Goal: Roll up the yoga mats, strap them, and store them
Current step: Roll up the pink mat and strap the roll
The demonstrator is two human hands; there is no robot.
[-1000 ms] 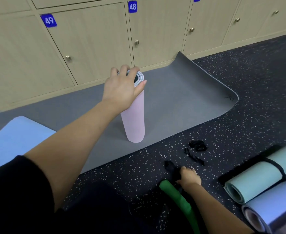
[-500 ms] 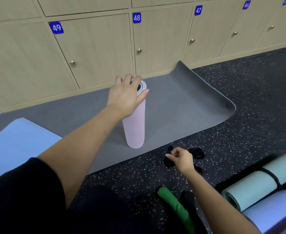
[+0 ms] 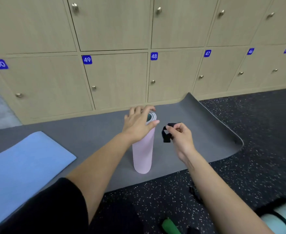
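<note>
A rolled pink yoga mat (image 3: 143,152) stands upright on a flat grey mat (image 3: 197,132). My left hand (image 3: 138,123) rests over its top end, fingers curled around the rim. Just to its right, my right hand (image 3: 181,135) pinches a black strap (image 3: 166,135) in the air beside the roll's upper part. The strap hangs as a small loop and does not touch the roll.
A flat blue mat (image 3: 24,168) lies at the left. A strapped pale green roll (image 3: 280,220) sits at the bottom right, and a green object (image 3: 170,226) at the bottom edge. Numbered wooden lockers (image 3: 117,80) line the wall behind. More black strap (image 3: 195,194) lies on the speckled floor.
My right hand picked a black strap off the floor and lifted it up beside the top of the pink roll. My left hand stayed on the roll's top.
</note>
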